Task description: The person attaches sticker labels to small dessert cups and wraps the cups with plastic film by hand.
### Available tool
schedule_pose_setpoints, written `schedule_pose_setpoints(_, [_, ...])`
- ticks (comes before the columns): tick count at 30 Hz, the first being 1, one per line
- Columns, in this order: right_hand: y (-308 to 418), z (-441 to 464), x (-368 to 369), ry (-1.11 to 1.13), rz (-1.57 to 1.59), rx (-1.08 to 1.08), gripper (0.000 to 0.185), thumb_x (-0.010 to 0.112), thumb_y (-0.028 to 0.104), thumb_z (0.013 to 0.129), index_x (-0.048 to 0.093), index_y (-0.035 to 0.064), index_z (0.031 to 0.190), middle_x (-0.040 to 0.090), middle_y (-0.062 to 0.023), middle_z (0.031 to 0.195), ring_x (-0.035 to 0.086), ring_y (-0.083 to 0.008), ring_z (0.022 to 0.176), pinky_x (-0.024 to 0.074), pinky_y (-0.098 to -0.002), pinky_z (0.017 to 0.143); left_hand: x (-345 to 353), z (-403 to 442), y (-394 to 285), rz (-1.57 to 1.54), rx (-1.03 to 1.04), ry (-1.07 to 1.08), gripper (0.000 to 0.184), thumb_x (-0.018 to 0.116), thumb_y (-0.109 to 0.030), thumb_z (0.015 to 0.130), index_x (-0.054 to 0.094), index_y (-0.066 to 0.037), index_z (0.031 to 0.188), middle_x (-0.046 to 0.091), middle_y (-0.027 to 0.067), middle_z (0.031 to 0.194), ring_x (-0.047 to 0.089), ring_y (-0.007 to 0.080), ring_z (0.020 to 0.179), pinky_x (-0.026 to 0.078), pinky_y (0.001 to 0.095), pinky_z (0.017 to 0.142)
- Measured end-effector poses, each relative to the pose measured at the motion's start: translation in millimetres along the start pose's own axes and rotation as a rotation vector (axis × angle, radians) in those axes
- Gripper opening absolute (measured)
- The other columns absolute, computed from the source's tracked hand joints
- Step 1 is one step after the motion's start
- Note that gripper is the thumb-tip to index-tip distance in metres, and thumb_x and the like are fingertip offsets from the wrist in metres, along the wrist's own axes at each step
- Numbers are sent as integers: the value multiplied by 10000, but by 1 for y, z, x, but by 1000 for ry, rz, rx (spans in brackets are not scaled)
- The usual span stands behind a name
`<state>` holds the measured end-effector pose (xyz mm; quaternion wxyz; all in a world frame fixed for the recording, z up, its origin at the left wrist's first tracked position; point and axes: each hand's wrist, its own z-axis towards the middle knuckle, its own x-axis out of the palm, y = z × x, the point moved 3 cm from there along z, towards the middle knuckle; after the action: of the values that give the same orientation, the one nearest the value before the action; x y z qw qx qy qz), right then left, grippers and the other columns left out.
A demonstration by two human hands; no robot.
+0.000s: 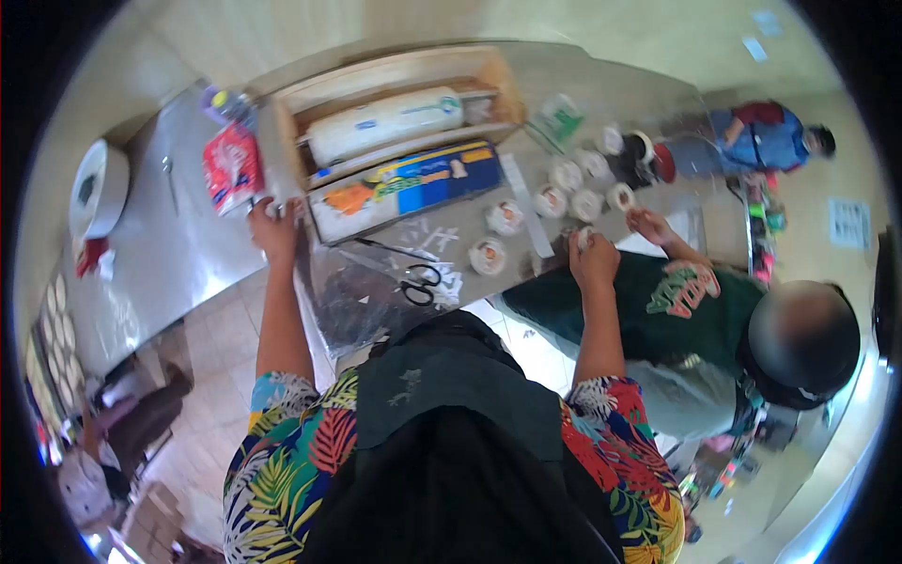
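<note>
My left hand [272, 232] is on the metal table at the lower end of a red and white plastic bag [232, 169]. Its thumb and fingers look apart; whether they grip the bag's edge is hard to see. My right hand [595, 260] is closed around a small round white container [584, 238], its fingers partly hiding it. Several similar lidded containers [550, 200] with orange labels stand just beyond. Between my hands lie black-handled scissors [420, 285] and white paper strips [432, 242].
A wooden box [376, 77] holds a plastic-wrapped roll [385, 127], with a blue and yellow carton [409, 188] before it. A co-worker in a green shirt [648, 305] stands at right, a hand [655, 228] near a container. A white basin [101, 188] sits far left.
</note>
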<state>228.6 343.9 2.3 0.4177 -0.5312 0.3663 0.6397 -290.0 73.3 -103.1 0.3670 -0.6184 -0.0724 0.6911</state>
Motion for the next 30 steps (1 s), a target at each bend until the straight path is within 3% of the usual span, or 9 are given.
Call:
schedule_pose_setpoints(5, [-28, -6, -9, -75, -4, 273, 360, 547, 369, 866, 659, 27, 856, 641, -189, 801, 623, -353, 775, 461, -457, 737, -22, -12, -3, -64, 28, -8, 371, 712, -312, 743, 595, -122, 1039, 536, 124, 1003, 561, 267, 812, 453, 406, 738])
schedule_pose_setpoints(6, [-30, -13, -15, -89, -18, 300, 301, 548, 270, 864, 617, 94, 1099, 616, -179, 981, 584, -328, 955, 424, -460, 824, -25, -16, -3, -58, 40, -7, 372, 711, -305, 744, 593, -120, 1044, 535, 119, 1001, 559, 260, 819, 452, 398, 745])
schedule_pose_setpoints(7, [-35, -18, -19, -97, -22, 321, 301, 548, 270, 864, 617, 94, 1099, 616, -179, 981, 584, -328, 955, 424, -460, 824, -28, -18, -2, -53, 53, -7, 372, 710, -299, 746, 592, -118, 1049, 535, 115, 999, 557, 254, 827, 452, 391, 753])
schedule_pose_setpoints(10, [-33, -31, -45, -157, -19, 218, 566, 543, 76, 795, 426, 187, 1338, 534, -134, 1171, 495, -331, 1085, 365, -451, 912, -38, -27, -2, -91, 20, 12, 375, 711, -287, 756, 582, -110, 1061, 516, 88, 1041, 559, 225, 848, 453, 376, 768])
schedule_pose_setpoints(13, [-6, -36, -79, -320, 132, 100, 497, 554, 72, 795, 491, 110, 1287, 554, -179, 1107, 498, -349, 1072, 365, -454, 929, -51, -28, -7, -128, 2, 18, 367, 710, -271, 763, 579, -106, 1063, 507, 86, 1060, 558, 222, 851, 454, 371, 774])
schedule_pose_setpoints(14, [3, -39, -84, -397, 146, 57, 390, 573, 75, 778, 569, 82, 1168, 556, -159, 1100, 492, -341, 1073, 357, -455, 927, -58, -29, -12, -141, 5, 28, 362, 708, -257, 769, 576, -102, 1068, 508, 89, 1059, 555, 222, 862, 455, 368, 781])
schedule_pose_setpoints(19, [42, -58, -75, -320, 380, -35, 143, 591, 57, 735, 624, 72, 873, 558, -124, 1072, 491, -331, 1041, 357, -444, 914, -89, -37, -34, -165, 50, -76, 350, 703, -218, 774, 571, -83, 1068, 510, 92, 1058, 541, 222, 883, 452, 362, 797])
schedule_pose_setpoints(24, [70, -88, -72, -194, 586, -232, 182, 605, 75, 708, 625, 56, 888, 551, -126, 1062, 490, -323, 992, 345, -467, 915, -116, -63, -63, -236, 107, -154, 334, 706, -170, 769, 571, -79, 1061, 508, 98, 1049, 518, 233, 885, 438, 361, 796])
schedule_pose_setpoints(30, [61, -116, -72, -104, 716, -278, 148, 613, 70, 716, 622, 40, 860, 552, -125, 1043, 496, -314, 983, 366, -437, 895, -125, -100, -85, -259, 218, -155, 303, 682, -121, 788, 562, -53, 1058, 503, 90, 1037, 485, 216, 862, 411, 348, 788])
